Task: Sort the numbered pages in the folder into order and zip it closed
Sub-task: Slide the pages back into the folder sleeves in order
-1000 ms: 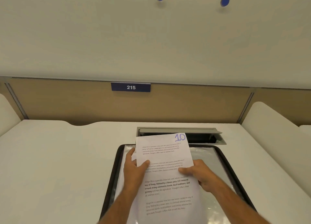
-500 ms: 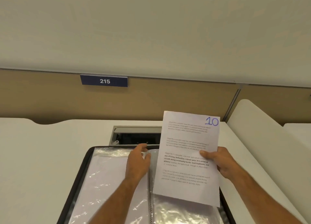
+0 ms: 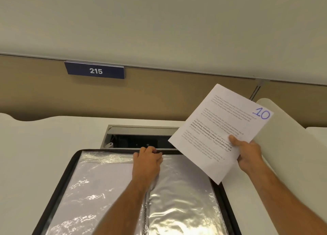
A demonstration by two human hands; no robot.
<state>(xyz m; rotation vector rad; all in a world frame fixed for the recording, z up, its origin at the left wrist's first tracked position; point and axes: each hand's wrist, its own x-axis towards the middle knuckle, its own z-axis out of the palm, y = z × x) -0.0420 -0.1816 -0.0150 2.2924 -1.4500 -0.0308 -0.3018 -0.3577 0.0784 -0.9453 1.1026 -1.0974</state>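
Wall panel (image 3: 159, 22): pale, filling the top of the view from 10 to 2 o'clock, with a tan band beneath it.
Desk (image 3: 35, 155): white, spanning the lower half; a curved white divider (image 3: 286, 146) rises at 3 o'clock.
Folder (image 3: 58, 187): black-edged and lying open on the desk at 6 o'clock, its two halves covered by shiny clear plastic sleeves (image 3: 180, 199) with white sheets inside; the ring spine runs down the middle.
Page 10 (image 3: 215, 128): a printed white sheet with "10" handwritten in blue at its top corner, held in the air at 3 o'clock, tilted clockwise, over the folder's right far corner.
Cable hatch (image 3: 141, 135): a grey recess with a dark opening, just beyond the folder's far edge at 12 o'clock.
Right hand (image 3: 247, 153): pinches page 10 at its right edge, thumb on the printed face, fingers curled behind.
Left hand (image 3: 147, 161): rests at the folder's far edge by the spine, fingers curled down onto the sleeve tops; whether it pinches a sleeve cannot be told.
Sign (image 3: 95, 70): dark blue plate reading "215", at 11 o'clock on the tan band.
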